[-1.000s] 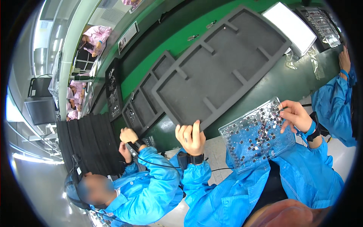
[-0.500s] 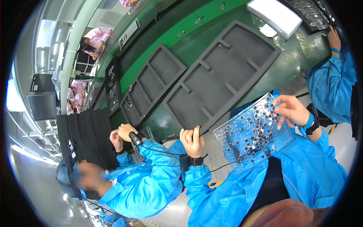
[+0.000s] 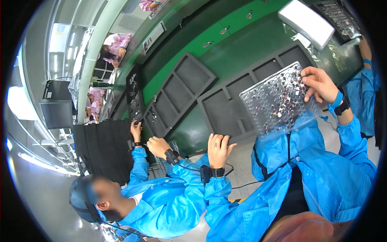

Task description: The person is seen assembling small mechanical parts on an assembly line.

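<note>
In the head view, the person's right hand (image 3: 318, 86) grips a clear plastic tray (image 3: 270, 107) by its right edge near the far corner, the thumb and fingers pinching the rim. That tray is held up, tilted, its lower part near the person's blue clothing. Many small round parts, some dark and some shiny, are scattered over its dimpled surface.

The left hand (image 3: 219, 150) is at the near corner of a dark grey divided tray (image 3: 209, 109), its fingers bent toward the edge and its thumb spread away; I cannot tell whether it grips that edge. The clear tray hides part of this dark tray, which sits on the green worktop (image 3: 189, 135). Just left of it is a second dark divided tray (image 3: 186, 72), with a few small shiny pieces in its near end.

Small metal pieces (image 3: 224, 30) lie spaced along a brighter green strip farther back. At the upper right stands a white box (image 3: 306, 23), with clear plastic bags (image 3: 334, 56) near it. A co-worker's hand (image 3: 159, 147) is left of the person's left hand.
</note>
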The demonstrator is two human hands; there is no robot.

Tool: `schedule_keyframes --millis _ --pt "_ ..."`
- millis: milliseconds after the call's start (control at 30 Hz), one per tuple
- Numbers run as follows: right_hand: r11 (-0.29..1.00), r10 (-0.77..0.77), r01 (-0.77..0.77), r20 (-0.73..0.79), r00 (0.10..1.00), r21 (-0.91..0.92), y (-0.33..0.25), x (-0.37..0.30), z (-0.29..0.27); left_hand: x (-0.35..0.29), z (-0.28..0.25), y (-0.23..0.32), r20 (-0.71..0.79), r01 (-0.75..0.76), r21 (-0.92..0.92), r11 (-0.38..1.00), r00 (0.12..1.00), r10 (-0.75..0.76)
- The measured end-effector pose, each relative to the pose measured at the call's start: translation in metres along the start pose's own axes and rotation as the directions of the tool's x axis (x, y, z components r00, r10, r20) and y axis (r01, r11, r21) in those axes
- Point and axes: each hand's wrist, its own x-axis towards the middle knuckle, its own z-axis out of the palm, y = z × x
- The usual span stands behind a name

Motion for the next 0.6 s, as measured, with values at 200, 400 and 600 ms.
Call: schedule_keyframes --millis 200,400,600 --pt "1.000 -0.009 0.010 -0.060 0.998 0.026 -0.009 0.035 -0.006 0.069 -0.066 -0.001 -0.071 0.084 -0.133 0.988 0.993 -0.094" --pt "0.998 0.039 -0.043 -0.081 0.996 -0.050 -0.007 0.063 0.001 0.255 -0.014 -0.056 -0.137 0.094 -0.259 0.961 0.982 -0.133" --pt "0.976 -0.062 0.033 -0.127 0.990 -0.214 -0.012 0.054 -0.007 0.349 0.067 -0.121 0.098 -0.035 0.035 0.999 0.995 0.032"
